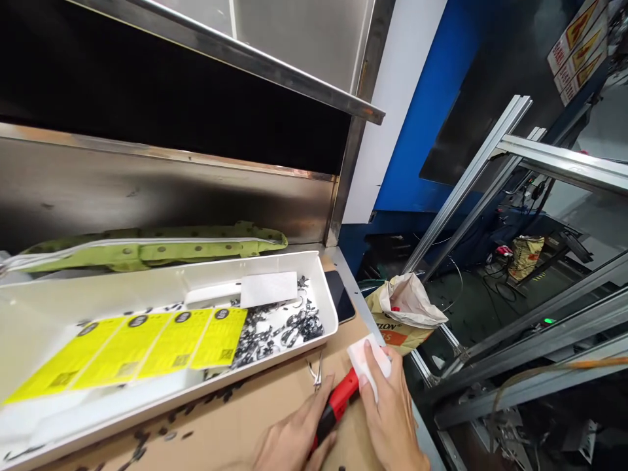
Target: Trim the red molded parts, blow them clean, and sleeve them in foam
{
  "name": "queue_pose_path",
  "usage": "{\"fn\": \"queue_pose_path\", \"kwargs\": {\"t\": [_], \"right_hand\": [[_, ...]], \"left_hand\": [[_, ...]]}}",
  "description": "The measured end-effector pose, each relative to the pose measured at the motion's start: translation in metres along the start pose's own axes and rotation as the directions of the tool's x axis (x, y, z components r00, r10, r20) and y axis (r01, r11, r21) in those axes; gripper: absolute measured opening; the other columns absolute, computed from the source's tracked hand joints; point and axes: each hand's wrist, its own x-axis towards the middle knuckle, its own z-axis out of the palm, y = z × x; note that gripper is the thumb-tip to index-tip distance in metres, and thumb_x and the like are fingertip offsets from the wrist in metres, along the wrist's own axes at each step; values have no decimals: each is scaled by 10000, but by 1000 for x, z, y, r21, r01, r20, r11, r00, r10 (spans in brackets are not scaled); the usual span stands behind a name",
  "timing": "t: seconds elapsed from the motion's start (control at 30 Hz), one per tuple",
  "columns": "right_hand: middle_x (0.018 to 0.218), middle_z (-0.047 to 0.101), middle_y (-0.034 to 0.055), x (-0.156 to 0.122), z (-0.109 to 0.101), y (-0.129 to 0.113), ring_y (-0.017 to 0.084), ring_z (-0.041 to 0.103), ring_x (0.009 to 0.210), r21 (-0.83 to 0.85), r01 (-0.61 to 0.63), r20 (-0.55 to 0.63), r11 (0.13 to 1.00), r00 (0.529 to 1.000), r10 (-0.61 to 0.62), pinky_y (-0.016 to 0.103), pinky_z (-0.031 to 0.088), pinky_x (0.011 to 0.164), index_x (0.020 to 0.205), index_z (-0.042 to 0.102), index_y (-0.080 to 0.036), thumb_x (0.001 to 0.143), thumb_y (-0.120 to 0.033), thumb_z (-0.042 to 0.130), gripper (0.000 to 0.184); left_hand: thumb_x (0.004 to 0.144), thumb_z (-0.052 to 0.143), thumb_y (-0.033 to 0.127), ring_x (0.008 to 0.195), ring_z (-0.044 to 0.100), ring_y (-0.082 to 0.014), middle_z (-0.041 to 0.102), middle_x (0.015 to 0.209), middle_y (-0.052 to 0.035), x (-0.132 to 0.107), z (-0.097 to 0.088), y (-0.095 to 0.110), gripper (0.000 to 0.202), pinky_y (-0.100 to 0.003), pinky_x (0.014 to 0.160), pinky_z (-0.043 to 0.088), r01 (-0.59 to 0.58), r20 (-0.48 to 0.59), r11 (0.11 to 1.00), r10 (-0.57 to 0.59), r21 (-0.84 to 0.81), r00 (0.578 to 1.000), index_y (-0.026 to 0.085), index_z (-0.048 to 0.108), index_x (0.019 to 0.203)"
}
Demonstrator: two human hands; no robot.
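Okay, so a lot of the good stuff here is half covered. The red-and-black tool (pixel 344 390) is in the left hand (pixel 297 432), low and right of centre above the cardboard-brown surface (pixel 245 415), and its lower black end vanishes behind that hand, so I can't tell what kind of tool it is. Left fingers are wrapped around the dark part; the wrist runs out of the bottom of the frame. Long axis goes on a slant from lower left to upper right, red end aimed at the white block (pixel 356 356) in the right hand (pixel 390 405). Right fingers are closed around that block and cover a fair bit of it, and whether the red end actually touches it is hard to make out. The block itself leans, its long side sloping down to the right. Small metal pliers (pixel 318 374) lie just past the left fingertips, handles spread away from the person, other end partly hidden. The white tray (pixel 122 291) is cut off on the left, and yellow sheets (pixel 169 340) cover part of what's inside. Black bits (pixel 301 324) in there are too jumbled to identify.
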Motion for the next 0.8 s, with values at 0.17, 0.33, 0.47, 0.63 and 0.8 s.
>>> {"fn": "queue_pose_path", "kwargs": {"t": [0.17,0.33,0.47,0.63,0.8], "right_hand": [[1314,474,107,1,0,-3,315,490,1192,-40,23,-73,999,997,-26,590,455,981,1456,394,-405,983,-346,420,477],[1304,504,95,-12,5,-7,289,483,1171,-29,25,-195,999,980,-30,507,473,957,1385,507,-382,969,-299,477,425],[1204,520,104,-30,23,-23,271,534,1049,24,46,-281,999,959,-38,441,504,858,1371,533,-359,968,-339,475,408],[1040,515,105,-18,23,-33,260,546,976,35,7,-242,999,970,2,437,500,853,1336,584,-266,956,-318,478,398],[1050,496,97,-11,23,-41,267,533,992,94,-50,-230,994,971,71,452,489,872,1314,595,-275,947,-323,476,389]], "left_hand": [[958,433,351,1235,603,-243,620,1384,-76,-1,12,-15,715,-409,1045,469,-230,-95,962,246,147,965,248,65,1563],[966,343,323,1252,578,-210,587,1411,-102,-4,20,-13,678,-292,978,509,-135,-123,988,124,-81,985,192,56,1566],[959,310,271,1217,614,-244,560,1434,-143,-6,22,0,728,-369,953,551,68,-43,979,-77,-190,996,209,-110,1551],[935,327,196,1242,594,-257,493,1483,-185,-9,39,-6,791,-414,948,554,75,-34,978,-83,-195,996,194,-202,1523],[878,403,135,1193,634,-248,521,1470,-150,-11,49,-12,874,-369,885,590,67,-49,978,-79,-200,996,227,-173,1529]]}}
